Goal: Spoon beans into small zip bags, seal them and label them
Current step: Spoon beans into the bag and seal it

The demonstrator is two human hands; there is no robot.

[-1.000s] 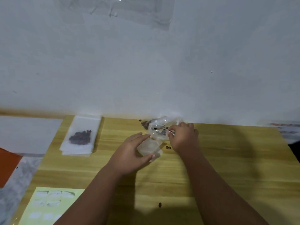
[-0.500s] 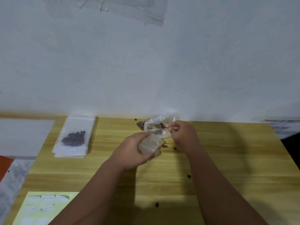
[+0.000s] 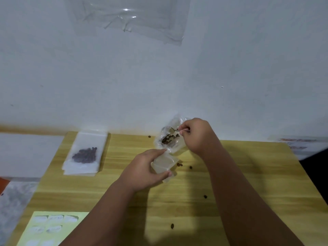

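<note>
Holding the zip bag (image 3: 164, 165) just above the bench (image 3: 248, 174), your left hand (image 3: 143, 170) reaches in from the lower left, forearm angled up toward the middle. Its fingers (image 3: 158, 151) are curled round the bag, one fingertip at the far edge and another at the near edge. Your right hand (image 3: 198, 135) comes in from the lower right with the wrist bent and knuckles up. It pinches the handle of the spoon (image 3: 174, 129), whose bowl points left into the open clear sack (image 3: 173, 146) by the wall (image 3: 159, 77). Beans (image 3: 169, 138) lie in that sack just below the spoon; you can't tell from here whether the bowl carries any. The sack sits just behind the zip bag, near your left fingertip. Loose beans (image 3: 205, 196) are scattered on the bench around and in front of your hands. At the far left a filled bag (image 3: 85, 155) tops a stack of flat bags, and a label sheet (image 3: 48, 228) lies at the near left corner.
</note>
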